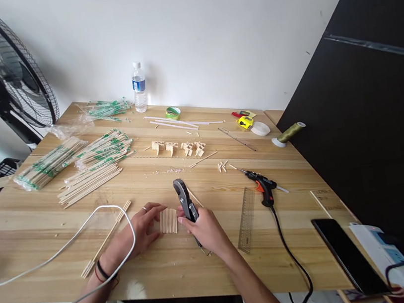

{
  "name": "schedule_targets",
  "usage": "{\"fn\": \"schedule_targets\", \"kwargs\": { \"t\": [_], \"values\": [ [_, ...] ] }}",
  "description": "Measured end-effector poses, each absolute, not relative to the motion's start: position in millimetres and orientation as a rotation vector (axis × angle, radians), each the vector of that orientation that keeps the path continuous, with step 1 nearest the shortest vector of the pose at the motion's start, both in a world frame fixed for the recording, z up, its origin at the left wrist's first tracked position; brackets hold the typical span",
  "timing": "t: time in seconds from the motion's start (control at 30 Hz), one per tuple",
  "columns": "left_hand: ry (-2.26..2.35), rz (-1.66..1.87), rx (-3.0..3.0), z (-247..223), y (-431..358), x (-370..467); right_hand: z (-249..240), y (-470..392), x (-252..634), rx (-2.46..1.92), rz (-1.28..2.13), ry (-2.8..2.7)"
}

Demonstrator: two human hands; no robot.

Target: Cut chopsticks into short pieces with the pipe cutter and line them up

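On the wooden table lies a small flat row of short sticks (168, 221), side by side, between my two hands. My left hand (145, 225), wearing a ring, touches the row's left side with thumb and fingers apart. In my right hand (201, 227) is a black cutting tool (185, 201), gripped upright with its head pointing away from me. The fingertips of that hand are close to the row's right edge. A thin stick (195, 197) lies just beyond the tool.
Chopstick bundles (51, 162) lie left, small stick structures (171, 148) centre back. A bottle (139, 87) stands behind. Right are a ruler (247, 220), glue gun (263, 185), tape measure (246, 122) and phone (347, 254). A white cable (93, 212) crosses over my left forearm.
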State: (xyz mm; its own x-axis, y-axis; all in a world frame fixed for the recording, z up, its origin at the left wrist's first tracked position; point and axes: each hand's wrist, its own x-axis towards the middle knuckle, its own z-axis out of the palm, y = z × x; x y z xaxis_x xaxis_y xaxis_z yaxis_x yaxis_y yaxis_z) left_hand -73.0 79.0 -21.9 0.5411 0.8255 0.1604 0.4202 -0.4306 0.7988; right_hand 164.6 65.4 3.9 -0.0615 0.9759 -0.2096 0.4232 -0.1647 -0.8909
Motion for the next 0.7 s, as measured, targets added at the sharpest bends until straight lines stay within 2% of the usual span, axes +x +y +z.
{"fn": "schedule_targets", "kwargs": {
  "t": [0.27, 0.43, 0.53, 0.6, 0.7],
  "values": [
    [1.015, 0.739, 2.091, -10, 77, -74, 7, 66, 163, -1.643, 1.231, -1.464],
    [1.329, 0.857, 2.118, 5, 75, -97, 15, 59, 179, -1.684, 1.239, -1.419],
    [1.634, 0.891, 2.146, 4, 75, -116, 18, 58, 201, -1.811, 1.016, -1.443],
    [1.813, 0.777, 2.160, 1, 75, -125, 19, 60, 214, -1.932, 0.838, -1.485],
    [1.941, 0.595, 2.160, -3, 76, -128, 17, 67, 222, -2.098, 0.755, -1.548]
  ]
}}
